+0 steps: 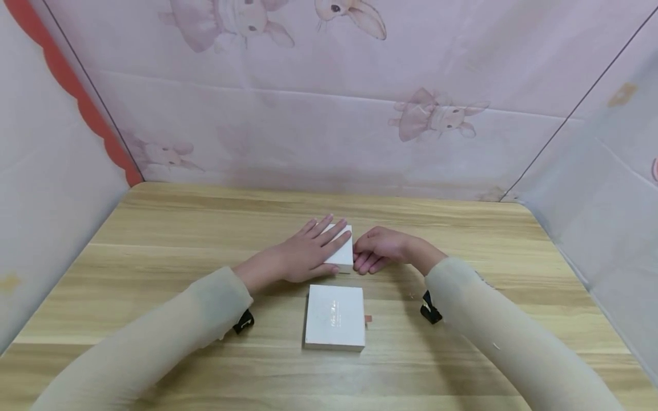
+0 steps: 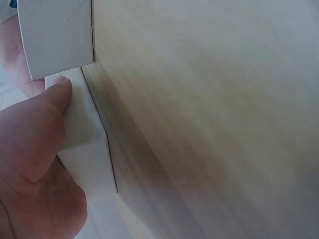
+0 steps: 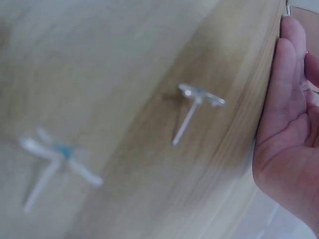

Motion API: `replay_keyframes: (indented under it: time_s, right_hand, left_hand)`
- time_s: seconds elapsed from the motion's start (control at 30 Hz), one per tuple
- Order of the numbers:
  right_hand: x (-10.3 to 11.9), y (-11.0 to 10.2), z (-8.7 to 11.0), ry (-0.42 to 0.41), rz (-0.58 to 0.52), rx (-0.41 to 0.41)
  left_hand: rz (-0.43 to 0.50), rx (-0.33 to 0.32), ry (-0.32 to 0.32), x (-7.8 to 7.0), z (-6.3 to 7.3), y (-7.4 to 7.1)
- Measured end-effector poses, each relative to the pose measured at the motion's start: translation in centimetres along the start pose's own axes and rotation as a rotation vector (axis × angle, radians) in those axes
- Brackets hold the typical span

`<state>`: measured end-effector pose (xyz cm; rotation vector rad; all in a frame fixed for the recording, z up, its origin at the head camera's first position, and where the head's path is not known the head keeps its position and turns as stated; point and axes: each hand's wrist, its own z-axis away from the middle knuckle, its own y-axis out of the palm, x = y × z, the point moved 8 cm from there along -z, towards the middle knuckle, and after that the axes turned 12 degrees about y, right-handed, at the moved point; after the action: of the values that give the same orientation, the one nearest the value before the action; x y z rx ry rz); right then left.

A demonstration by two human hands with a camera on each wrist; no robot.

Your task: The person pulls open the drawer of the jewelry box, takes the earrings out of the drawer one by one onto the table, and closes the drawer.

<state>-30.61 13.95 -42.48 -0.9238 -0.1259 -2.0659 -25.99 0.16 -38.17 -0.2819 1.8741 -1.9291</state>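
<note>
boxes, two of them, small and white, are on a pale wood-grain table (image 1: 462, 222), one beyond the other. the farther white box (image 1: 343, 256) is partly hidden by the left hand (image 1: 304, 256), which rests across its top, fingers spread and straight, not clenched. in the left wrist view its thumb lies against the box's near side. the right hand (image 1: 381, 250) is at the same box's right side, fingers bent, the tips at or very close to its edge; i cannot tell whether they pinch anything there.

the nearer white box (image 1: 329, 319) lies flat and apart from both hands, on the person's side of the farther one. gold lettering (image 1: 335, 314), too small to read, shows on its lid, and a salmon-coloured ribbon tab (image 1: 368, 319) sticks out on the right.

the right wrist view shows two small silvery t-shaped pieces on the table beside the right hand, each with a thin stem and a blue-green spot: one silvery piece (image 3: 197, 97) nearer the hand, the other silvery piece (image 3: 64, 151) farther off and blurred.

pale sleeves (image 1: 149, 337) cover both forearms, a black device (image 1: 244, 321) under the left cuff. behind the table hangs a pinkish rabbit-print cloth (image 1: 308, 142), with a red scalloped border (image 1: 77, 94) at left.
</note>
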Motion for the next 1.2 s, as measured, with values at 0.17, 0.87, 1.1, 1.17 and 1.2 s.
replay_keyframes:
  time_s: [0.17, 0.87, 1.1, 1.17, 1.2]
  right_hand:
    - [-0.18, 0.00, -0.16, -0.012, -0.014, -0.018]
    - [-0.24, -0.14, -0.21, -0.057, 0.007, -0.019]
    - [-0.15, -0.07, -0.15, -0.062, 0.007, -0.008]
    - [-0.18, -0.04, -0.16, -0.062, 0.006, -0.005]
    - [-0.16, -0.03, -0.15, -0.063, 0.006, -0.003]
  left_hand:
    - [-0.008, -0.019, 0.003, 0.04, -0.01, 0.21]
    - [0.002, -0.022, 0.002, -0.29, 0.08, 0.20]
    - [-0.001, -0.021, 0.001, -0.10, 0.11, 0.27]
    - [-0.007, -0.021, 0.001, -0.08, 0.08, 0.36]
    - [-0.008, -0.020, 0.000, -0.08, 0.08, 0.39]
